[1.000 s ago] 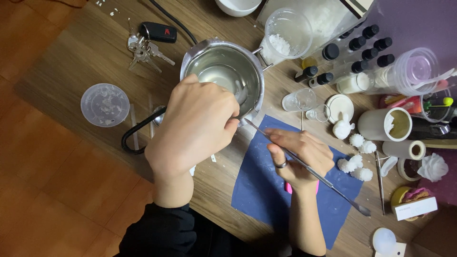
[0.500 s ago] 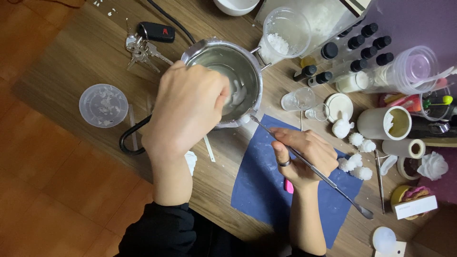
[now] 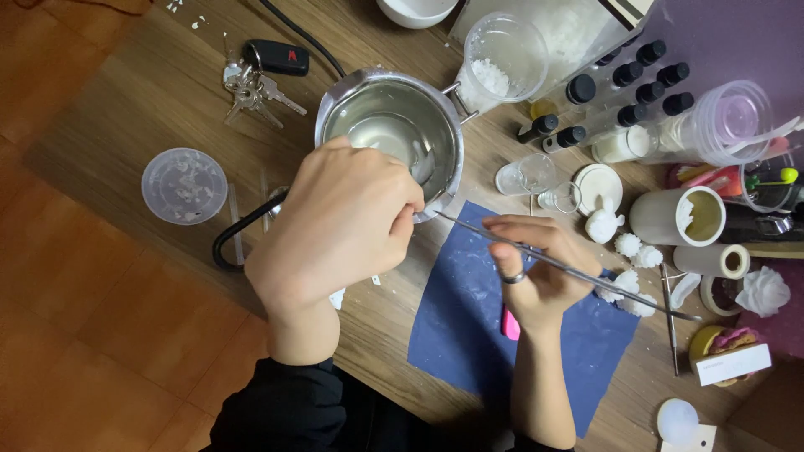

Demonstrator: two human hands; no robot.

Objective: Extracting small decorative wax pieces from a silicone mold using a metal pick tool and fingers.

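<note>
Left hand (image 3: pixel 339 226) closed over near rim of steel pot (image 3: pixel 389 138) (contents clear liquid). Right hand (image 3: pixel 536 272) just beside pot, clamped on thin metal rod (image 3: pixel 569 269), above blue mat (image 3: pixel 469 326).

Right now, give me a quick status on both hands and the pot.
Left hand over the steel pot, gripping its rim side. Right hand holds a long metal rod over the blue mat. Clear liquid in pot; nothing blocking.

steel pot (image 3: pixel 368 113): upright, clear liquid | long metal tweezers (image 3: pixel 578 274): slanted, over blue mat
</note>
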